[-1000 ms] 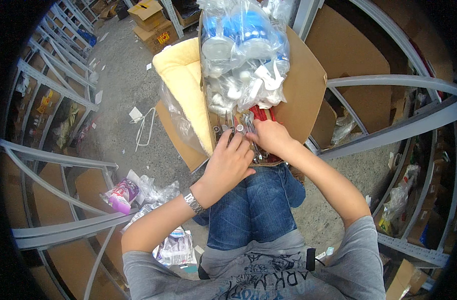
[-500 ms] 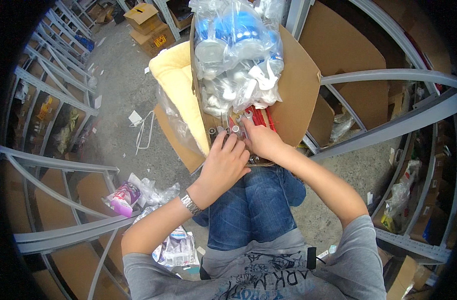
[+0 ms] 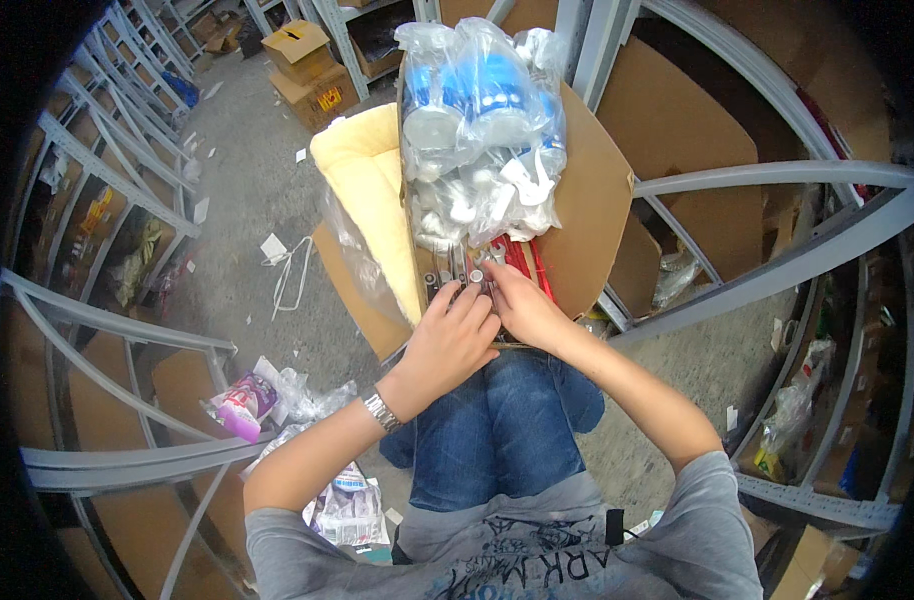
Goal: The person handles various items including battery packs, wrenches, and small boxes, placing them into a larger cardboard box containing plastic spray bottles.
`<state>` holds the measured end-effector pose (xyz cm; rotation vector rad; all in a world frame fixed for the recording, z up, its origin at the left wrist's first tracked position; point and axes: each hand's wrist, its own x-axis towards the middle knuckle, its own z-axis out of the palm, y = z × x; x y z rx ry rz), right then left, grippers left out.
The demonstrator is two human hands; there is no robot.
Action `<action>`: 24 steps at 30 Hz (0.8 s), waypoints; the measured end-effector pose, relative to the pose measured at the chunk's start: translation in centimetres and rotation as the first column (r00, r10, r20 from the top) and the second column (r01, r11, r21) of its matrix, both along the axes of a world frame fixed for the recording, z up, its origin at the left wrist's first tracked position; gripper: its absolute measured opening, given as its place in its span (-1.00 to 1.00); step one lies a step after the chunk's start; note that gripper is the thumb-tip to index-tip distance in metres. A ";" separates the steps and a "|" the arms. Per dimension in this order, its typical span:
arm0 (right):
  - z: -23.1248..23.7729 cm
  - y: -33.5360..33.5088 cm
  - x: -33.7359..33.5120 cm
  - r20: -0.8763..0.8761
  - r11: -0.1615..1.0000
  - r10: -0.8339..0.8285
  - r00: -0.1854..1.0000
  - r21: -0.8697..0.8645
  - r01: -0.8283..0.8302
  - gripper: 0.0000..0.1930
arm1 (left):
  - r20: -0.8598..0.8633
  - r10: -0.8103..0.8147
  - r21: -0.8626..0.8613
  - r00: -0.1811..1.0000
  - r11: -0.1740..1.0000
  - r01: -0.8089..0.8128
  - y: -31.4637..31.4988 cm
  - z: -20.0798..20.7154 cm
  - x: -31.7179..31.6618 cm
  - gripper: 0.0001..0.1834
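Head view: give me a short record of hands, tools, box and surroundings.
left hand: fingers over the metal tools; watch on wrist
right hand: fingers at a wrench, grip unclear
box: open cardboard, tools at near end
beyond tools: clear bags, blue and white contents
left of box: yellow padded cloth
both sides: grey metal shelving

Grey concrete floor [image 3: 239, 200]; metal racking [image 3: 119, 182] left of floor, grey shelving [image 3: 867, 232] right of floor, paper scraps [image 3: 273, 247] on floor

A wide head-worn fisheye view faces down over the nearby lap [image 3: 497, 430], left hand [image 3: 450, 337] and right hand [image 3: 524, 308].
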<state>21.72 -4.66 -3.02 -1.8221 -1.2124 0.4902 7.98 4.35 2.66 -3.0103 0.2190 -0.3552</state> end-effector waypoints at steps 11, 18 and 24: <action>0.3 -0.9 1.3 -0.231 0.989 -0.149 0.961 -0.038 0.145 -0.55 | -0.015 -0.007 -0.056 1.000 0.998 0.006 -1.0 0.9 -0.6 -0.43; 0.6 -1.2 1.7 -0.228 0.986 -0.165 0.960 -0.062 0.155 -0.57 | 0.134 -0.182 -0.127 0.974 0.972 0.199 -1.2 -0.1 -3.1 -0.57; -0.5 -1.9 4.4 -0.077 0.939 -0.168 0.983 -0.315 0.135 -0.59 | 0.138 -0.186 -0.209 0.973 0.955 0.213 -0.7 -0.6 -4.9 -0.63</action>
